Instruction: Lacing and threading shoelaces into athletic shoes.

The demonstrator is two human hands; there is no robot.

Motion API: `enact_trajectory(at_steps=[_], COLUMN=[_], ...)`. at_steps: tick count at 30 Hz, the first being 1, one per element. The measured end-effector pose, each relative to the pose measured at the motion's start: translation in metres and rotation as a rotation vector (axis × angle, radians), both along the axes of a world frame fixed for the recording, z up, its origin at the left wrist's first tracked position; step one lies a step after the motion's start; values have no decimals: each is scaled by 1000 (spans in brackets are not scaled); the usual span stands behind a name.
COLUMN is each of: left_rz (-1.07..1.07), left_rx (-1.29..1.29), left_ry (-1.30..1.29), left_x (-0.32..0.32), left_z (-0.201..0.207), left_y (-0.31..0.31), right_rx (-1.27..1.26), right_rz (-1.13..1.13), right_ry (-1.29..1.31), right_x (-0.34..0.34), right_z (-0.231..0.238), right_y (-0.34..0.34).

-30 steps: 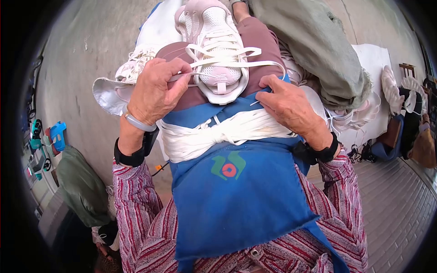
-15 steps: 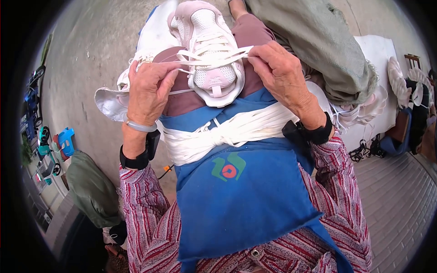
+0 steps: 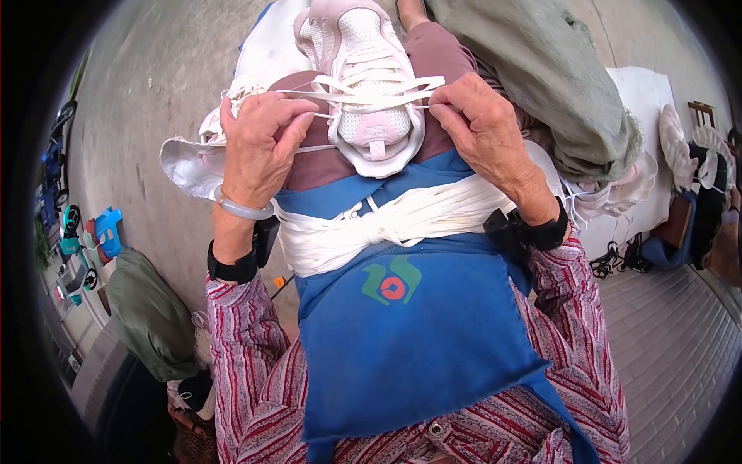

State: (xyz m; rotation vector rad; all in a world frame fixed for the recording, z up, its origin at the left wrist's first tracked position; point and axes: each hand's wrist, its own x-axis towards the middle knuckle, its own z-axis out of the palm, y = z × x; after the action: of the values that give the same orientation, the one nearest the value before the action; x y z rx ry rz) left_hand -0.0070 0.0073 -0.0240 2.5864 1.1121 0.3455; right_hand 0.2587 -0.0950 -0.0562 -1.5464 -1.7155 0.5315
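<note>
Right hand (image 3: 483,120) raised beside shoe rim (image 3: 377,168) | both hands' fingers (image 3: 456,93) pinching lace (image 3: 375,103) | open floor (image 3: 147,178) past left hand (image 3: 257,139)

Seemingly an outdoor shoe workplace: concrete ground (image 3: 166,185), brick-like paving (image 3: 668,340), several pale sneakers (image 3: 377,125)

The person wears a long-sleeved shirt (image 3: 243,340) striped in red, white and grey, under a blue apron (image 3: 417,348) bearing a green emblem (image 3: 374,281) (its round middle is red). The left wrist (image 3: 231,238) has a pale, glossy bangle (image 3: 246,209) and a black band (image 3: 232,271); another black strap (image 3: 552,230) circles the right wrist (image 3: 539,203). The trousers (image 3: 434,50) are a dusky mauve.
</note>
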Motion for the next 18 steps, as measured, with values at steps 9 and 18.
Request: enact_trajectory(at_steps=[9,18], left_rz=[28,22], left_rx=[-93,-163], left_ry=[-78,-131], left_x=[0,-1], left_z=[-10,-16], left_y=[0,2], right_rx=[-71,-209], right_rz=[49,6], right_ry=[-130,4], right_x=[-7,-8], right_z=[16,11], right_y=[6,6])
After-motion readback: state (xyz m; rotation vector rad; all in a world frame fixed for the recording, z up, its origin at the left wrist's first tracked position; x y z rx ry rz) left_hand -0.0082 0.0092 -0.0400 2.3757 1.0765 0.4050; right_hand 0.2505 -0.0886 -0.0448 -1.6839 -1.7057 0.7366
